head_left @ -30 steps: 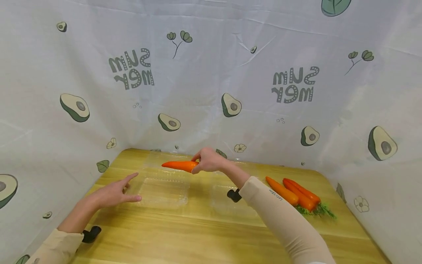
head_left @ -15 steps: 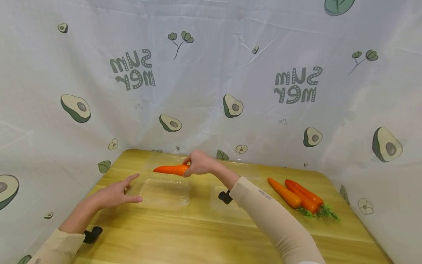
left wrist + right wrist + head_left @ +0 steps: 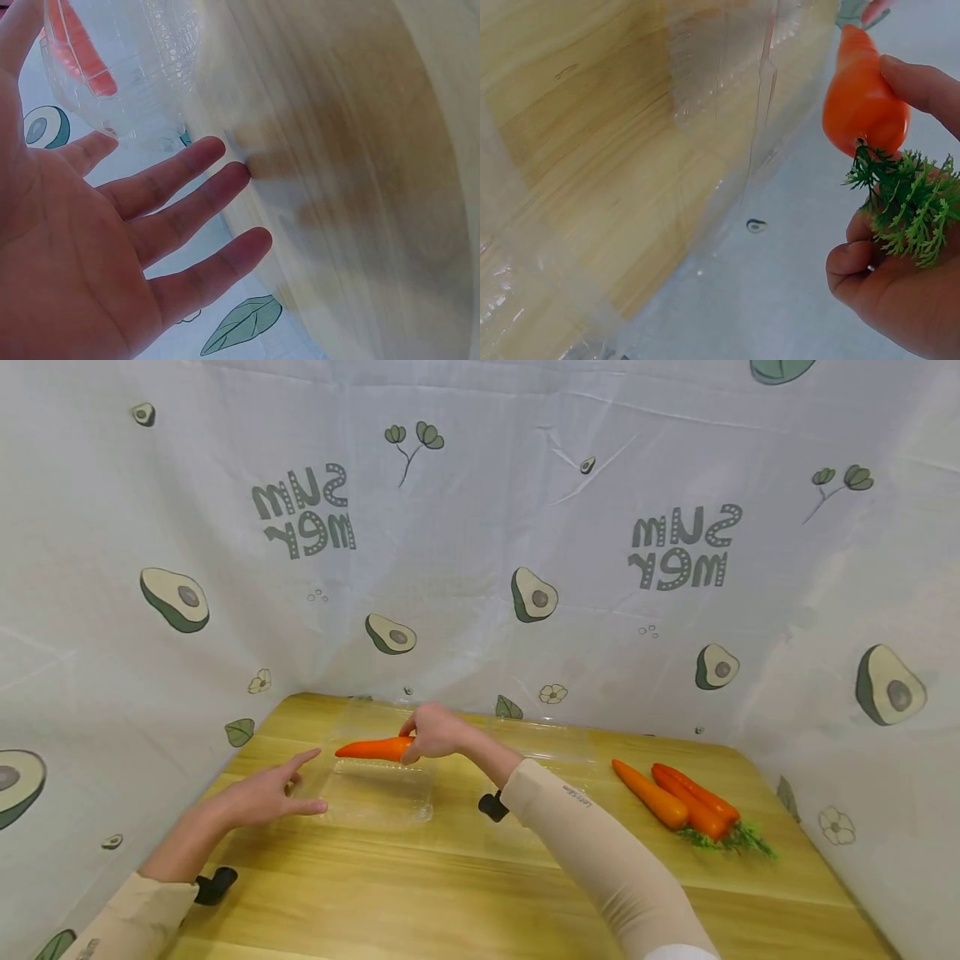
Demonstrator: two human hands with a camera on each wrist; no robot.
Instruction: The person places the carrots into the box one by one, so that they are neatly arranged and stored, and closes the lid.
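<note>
My right hand [image 3: 438,731] holds an orange carrot [image 3: 371,749] by its thick end, with the tip toward the left. In the right wrist view, the thumb presses the carrot [image 3: 866,105] and green leafy tops [image 3: 915,206] hang against the palm. Beneath the carrot is a clear plastic container [image 3: 378,814] with its lid raised at the back. At that container's left side is my left hand [image 3: 258,793], fingers spread and holding nothing. The left wrist view shows its bare palm [image 3: 75,247], with the carrot seen reddish through clear plastic.
Another clear container [image 3: 543,743] stands to the right, partly hidden by my right arm. Several orange carrots [image 3: 652,795] with green tops [image 3: 738,839] lie on the right of the wooden table [image 3: 420,902]. A white curtain [image 3: 465,527] printed with avocados closes off the back and sides.
My right hand has carried the carrot leftward and slightly lower over the left container. The left hand has stayed almost where it was.
</note>
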